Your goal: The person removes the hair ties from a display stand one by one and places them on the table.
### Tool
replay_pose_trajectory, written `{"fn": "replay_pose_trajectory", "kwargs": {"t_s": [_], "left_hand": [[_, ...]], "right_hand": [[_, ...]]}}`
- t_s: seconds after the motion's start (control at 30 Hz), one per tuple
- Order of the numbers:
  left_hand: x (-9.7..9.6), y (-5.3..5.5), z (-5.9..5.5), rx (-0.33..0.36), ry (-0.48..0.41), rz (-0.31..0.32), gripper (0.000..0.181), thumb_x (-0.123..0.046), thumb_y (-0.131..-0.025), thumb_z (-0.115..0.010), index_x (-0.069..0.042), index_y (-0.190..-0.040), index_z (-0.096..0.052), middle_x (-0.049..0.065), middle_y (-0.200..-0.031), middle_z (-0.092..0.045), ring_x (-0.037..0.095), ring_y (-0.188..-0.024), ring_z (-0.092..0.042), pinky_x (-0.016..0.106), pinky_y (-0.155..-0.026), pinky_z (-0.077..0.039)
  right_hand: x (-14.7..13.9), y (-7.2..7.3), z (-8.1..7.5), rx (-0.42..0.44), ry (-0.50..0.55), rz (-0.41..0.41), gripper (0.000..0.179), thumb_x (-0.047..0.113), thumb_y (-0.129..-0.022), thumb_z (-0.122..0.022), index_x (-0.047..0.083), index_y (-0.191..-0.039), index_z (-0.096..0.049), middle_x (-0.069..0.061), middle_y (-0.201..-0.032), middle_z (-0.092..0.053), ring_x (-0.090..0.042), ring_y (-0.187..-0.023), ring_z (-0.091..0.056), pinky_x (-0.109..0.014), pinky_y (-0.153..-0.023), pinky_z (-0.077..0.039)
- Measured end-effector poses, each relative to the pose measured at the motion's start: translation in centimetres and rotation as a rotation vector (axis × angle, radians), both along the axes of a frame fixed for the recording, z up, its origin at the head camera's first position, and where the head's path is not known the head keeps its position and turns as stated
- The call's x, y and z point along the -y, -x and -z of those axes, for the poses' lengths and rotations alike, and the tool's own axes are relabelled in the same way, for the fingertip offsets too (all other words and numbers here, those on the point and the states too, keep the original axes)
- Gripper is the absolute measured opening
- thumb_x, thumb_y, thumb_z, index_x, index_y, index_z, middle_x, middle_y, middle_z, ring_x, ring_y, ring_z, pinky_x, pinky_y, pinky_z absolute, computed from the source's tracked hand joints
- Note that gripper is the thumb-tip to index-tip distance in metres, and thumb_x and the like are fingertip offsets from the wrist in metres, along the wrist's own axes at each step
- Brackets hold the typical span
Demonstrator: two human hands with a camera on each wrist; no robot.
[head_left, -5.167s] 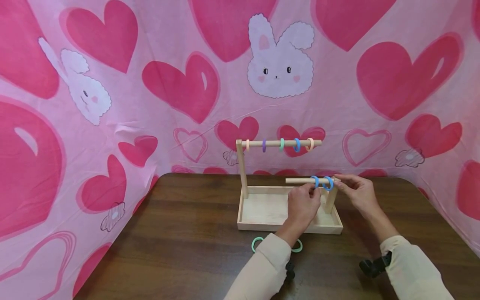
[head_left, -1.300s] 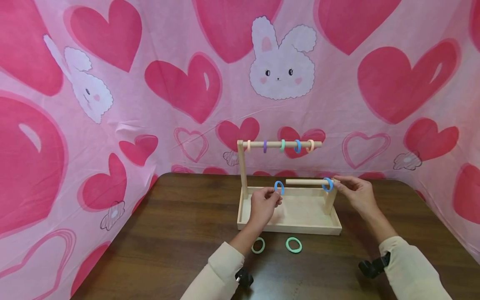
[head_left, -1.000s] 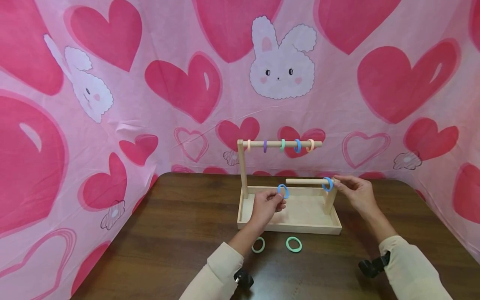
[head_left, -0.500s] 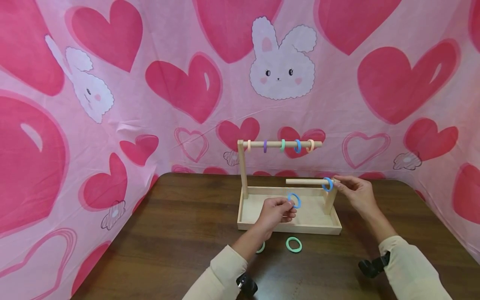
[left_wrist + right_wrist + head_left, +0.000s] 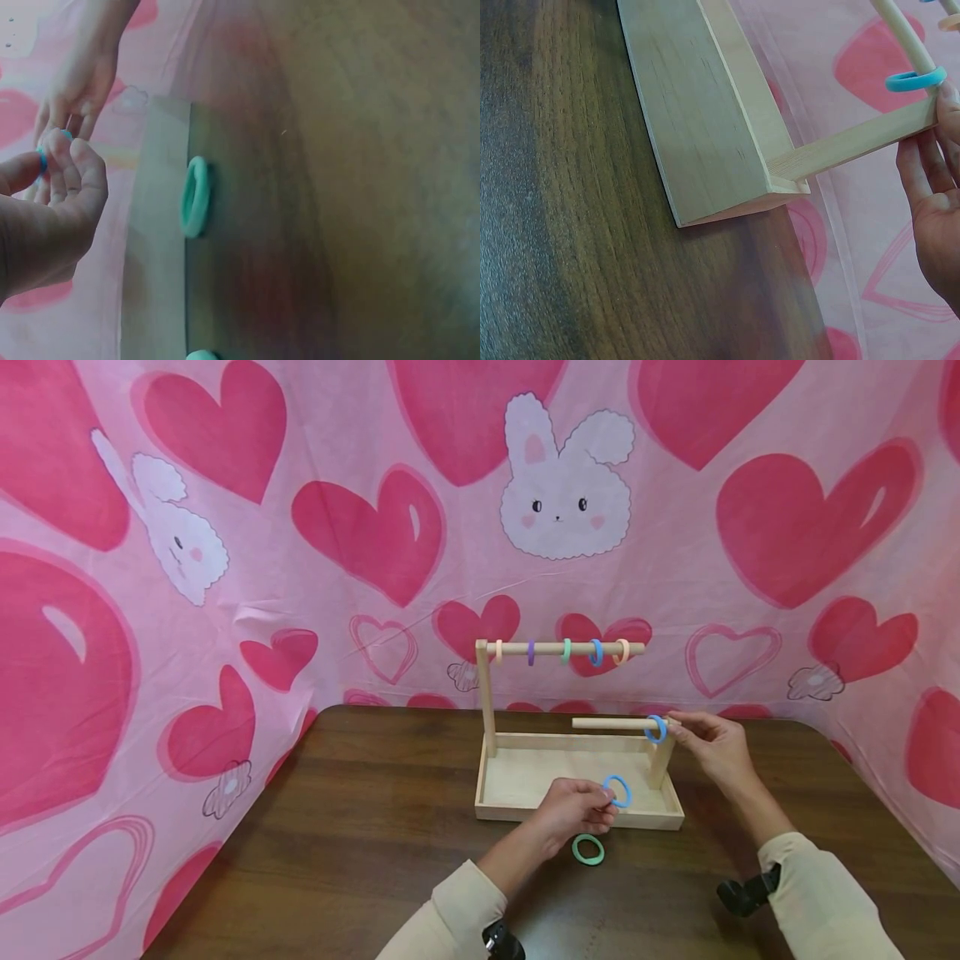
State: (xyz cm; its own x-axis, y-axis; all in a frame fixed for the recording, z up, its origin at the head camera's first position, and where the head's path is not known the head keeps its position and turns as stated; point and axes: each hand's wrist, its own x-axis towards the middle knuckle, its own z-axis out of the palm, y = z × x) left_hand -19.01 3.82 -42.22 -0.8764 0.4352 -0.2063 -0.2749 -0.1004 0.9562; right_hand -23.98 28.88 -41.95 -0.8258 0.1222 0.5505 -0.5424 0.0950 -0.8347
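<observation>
My left hand (image 5: 573,810) pinches a blue ring (image 5: 629,792) between thumb and fingers, above the front edge of the wooden tray stand (image 5: 577,817). My right hand (image 5: 716,747) grips the top of the stand's short right post (image 5: 662,764), where the lower rod (image 5: 609,723) joins it. Another blue ring (image 5: 649,735) hangs on that rod close to the post; the right wrist view shows this blue ring (image 5: 915,82) beside the fingertips. On the table before the tray lies a green ring (image 5: 590,862). A second green ring (image 5: 201,355) shows only in the left wrist view.
The tall left post (image 5: 486,697) carries an upper rod (image 5: 547,648) with several rings: peach, purple, green, blue and peach. Behind the brown wooden table (image 5: 360,810) hangs a pink heart-patterned cloth (image 5: 465,560). Black wrist cameras sit at both cuffs.
The left hand has drawn one blue ring off the lower rod's free end, then brought it down and rightward over the tray. The right hand stays at the post. The left forearm now covers one green ring.
</observation>
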Motion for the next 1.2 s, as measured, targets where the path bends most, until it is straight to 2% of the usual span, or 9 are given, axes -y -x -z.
{"fn": "replay_pose_trajectory", "kwargs": {"t_s": [0.17, 0.37, 0.6, 0.87, 1.2], "left_hand": [[-0.5, -0.6, 0.6, 0.001, 0.034, 0.026, 0.012, -0.007, -0.097, -0.064, 0.003, -0.094, -0.070, -0.006, -0.066, -0.064, 0.002, -0.057, -0.061, 0.016, -0.057, -0.052], [-1.0, -1.0, 1.2, 0.002, 0.079, 0.054, 0.017, -0.011, -0.098, -0.065, 0.004, -0.096, -0.072, -0.006, -0.064, -0.063, 0.002, -0.055, -0.060, 0.016, -0.055, -0.051], [-1.4, -1.6, 1.9, 0.024, 0.097, 0.108, 0.016, -0.008, -0.097, -0.064, 0.005, -0.101, -0.073, -0.005, -0.065, -0.066, 0.001, -0.055, -0.060, 0.016, -0.056, -0.052], [-2.3, -1.9, 2.4, 0.018, 0.139, 0.111, 0.015, -0.008, -0.095, -0.066, 0.004, -0.099, -0.075, 0.001, -0.069, -0.072, 0.002, -0.053, -0.060, 0.018, -0.056, -0.055], [-3.1, -2.0, 2.7, 0.084, 0.170, 0.136, 0.015, -0.009, -0.096, -0.066, 0.002, -0.093, -0.076, -0.002, -0.063, -0.065, 0.004, -0.053, -0.060, 0.024, -0.061, -0.060]], "right_hand": [[0.0, 0.1, 0.0, -0.011, 0.017, -0.010, 0.027, -0.017, -0.089, -0.064, 0.000, -0.106, -0.078, 0.020, -0.092, -0.078, 0.009, -0.086, -0.070, -0.007, -0.075, -0.053], [0.1, 0.1, 0.0, -0.020, 0.015, -0.012, 0.025, -0.016, -0.089, -0.065, -0.002, -0.106, -0.077, 0.020, -0.091, -0.078, 0.009, -0.085, -0.070, -0.007, -0.074, -0.053], [0.0, 0.1, 0.1, -0.017, -0.001, -0.016, 0.027, -0.015, -0.090, -0.064, 0.001, -0.106, -0.078, 0.021, -0.092, -0.078, 0.010, -0.087, -0.070, -0.007, -0.074, -0.053], [-0.1, 0.1, 0.3, -0.024, 0.005, -0.024, 0.023, -0.015, -0.090, -0.064, -0.004, -0.106, -0.076, 0.020, -0.093, -0.078, 0.010, -0.088, -0.071, -0.007, -0.076, -0.053], [-0.1, 0.1, 0.2, -0.020, -0.018, -0.007, 0.025, -0.014, -0.090, -0.065, 0.000, -0.106, -0.077, 0.022, -0.093, -0.078, 0.011, -0.088, -0.070, -0.006, -0.076, -0.053]]}}
